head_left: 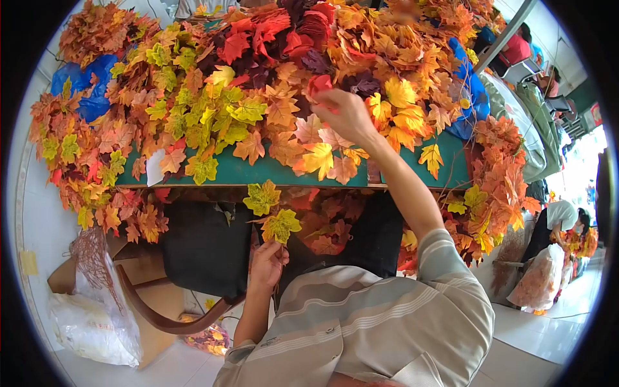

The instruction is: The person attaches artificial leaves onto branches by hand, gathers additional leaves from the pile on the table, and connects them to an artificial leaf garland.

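Observation:
My left hand (267,263) is closed in a pinch low in front of my body. It grips the stem of an artificial maple leaf sprig with a lower yellow-green leaf (282,226) and an upper yellow-green leaf (262,197). Out over the table, my right hand (346,116) has its fingers closed together at a red artificial leaf (318,84) in the pile. The fingertips partly hide where they meet that leaf. Orange leaves (282,103) and yellow leaves (318,158) lie around this hand.
Heaped artificial leaves cover most of the green table (238,169) and hang over its sides. Blue plastic bags (97,87) sit among them. A black bag (206,242), a brown curved armrest (171,322) and a white plastic sack (97,326) are at lower left. Other people are at right.

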Demonstrator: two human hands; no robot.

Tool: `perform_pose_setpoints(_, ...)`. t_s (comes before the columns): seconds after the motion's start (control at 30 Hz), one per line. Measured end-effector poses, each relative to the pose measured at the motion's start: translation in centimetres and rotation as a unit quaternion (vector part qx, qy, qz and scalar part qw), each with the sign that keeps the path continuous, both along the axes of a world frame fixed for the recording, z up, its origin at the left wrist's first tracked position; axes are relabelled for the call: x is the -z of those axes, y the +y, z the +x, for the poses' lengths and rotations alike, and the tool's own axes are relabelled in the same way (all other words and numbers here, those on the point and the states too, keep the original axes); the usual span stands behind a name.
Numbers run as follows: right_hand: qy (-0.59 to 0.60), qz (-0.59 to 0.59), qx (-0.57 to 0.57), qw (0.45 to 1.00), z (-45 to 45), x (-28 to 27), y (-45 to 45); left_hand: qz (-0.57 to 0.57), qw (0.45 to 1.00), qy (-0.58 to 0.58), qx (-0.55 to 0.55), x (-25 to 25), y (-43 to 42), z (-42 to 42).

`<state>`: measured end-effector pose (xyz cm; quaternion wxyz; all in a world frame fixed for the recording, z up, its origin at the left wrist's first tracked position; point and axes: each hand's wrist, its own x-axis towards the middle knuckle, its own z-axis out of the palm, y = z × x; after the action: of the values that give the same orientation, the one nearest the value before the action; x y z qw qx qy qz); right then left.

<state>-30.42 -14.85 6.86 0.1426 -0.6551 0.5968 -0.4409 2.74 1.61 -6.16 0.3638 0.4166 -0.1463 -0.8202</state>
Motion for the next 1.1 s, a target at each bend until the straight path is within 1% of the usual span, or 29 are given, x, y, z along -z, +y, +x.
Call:
perform_pose_setpoints(0.07,0.030,-0.028,0.005,0.999,-0.6,-0.4,4.3,0.002,1.000,-0.003,0.007,0.5,-0.2,0.0)
perform_pose_setpoints(0.13,0.135,-0.128,-0.014,0.982,-0.2,0.9,6.8,0.009,1.000,-0.009,0.010,0.5,-0.2,-0.5)
perform_pose_setpoints(0.2,0.172,-0.096,-0.087,0.977,1.1,2.1,8.7,0.010,1.000,-0.010,0.022,0.5,-0.5,-1.2)
perform_pose_setpoints(0.27,0.223,-0.077,-0.103,0.966,2.2,3.8,9.1,0.003,0.999,-0.016,0.032,0.4,-0.8,-1.9)
perform_pose_setpoints(0.3,0.267,-0.039,-0.097,0.958,2.6,4.6,9.0,-0.003,0.999,-0.019,0.032,0.3,-0.9,-2.3)
perform_pose_setpoints(0.4,0.306,-0.055,-0.075,0.947,1.5,8.0,8.6,-0.022,0.999,-0.007,0.023,0.5,-0.3,-2.4)
perform_pose_setpoints(0.53,0.324,-0.070,-0.073,0.941,-1.8,8.8,8.5,-0.007,1.000,-0.003,0.012,0.2,0.9,-2.2)
perform_pose_setpoints(0.63,0.293,-0.077,-0.034,0.952,-3.7,8.5,8.9,-0.006,1.000,-0.001,0.004,0.4,1.0,-1.8)
perform_pose_setpoints(0.77,0.258,-0.066,-0.052,0.963,-4.4,8.3,8.6,-0.015,1.000,-0.003,0.023,1.7,0.8,-1.5)
perform_pose_setpoints(0.87,0.236,-0.030,-0.064,0.969,-3.1,6.8,8.7,-0.002,1.000,0.002,0.017,2.3,0.5,-1.6)
perform_pose_setpoints(0.9,0.230,-0.034,-0.072,0.970,-2.7,6.1,8.7,-0.004,1.000,0.004,0.008,2.7,0.4,-1.5)
perform_pose_setpoints(1.0,0.245,0.007,-0.091,0.965,-1.6,4.6,8.4,0.012,1.000,0.024,-0.002,4.8,0.1,-0.9)
perform_pose_setpoints(1.03,0.249,0.039,-0.101,0.962,-1.2,3.8,8.3,0.014,1.000,0.024,-0.012,5.3,0.0,-0.7)
perform_pose_setpoints(1.1,0.237,0.047,-0.123,0.963,-0.1,1.9,7.8,0.018,0.999,0.020,-0.024,6.3,-0.2,-0.2)
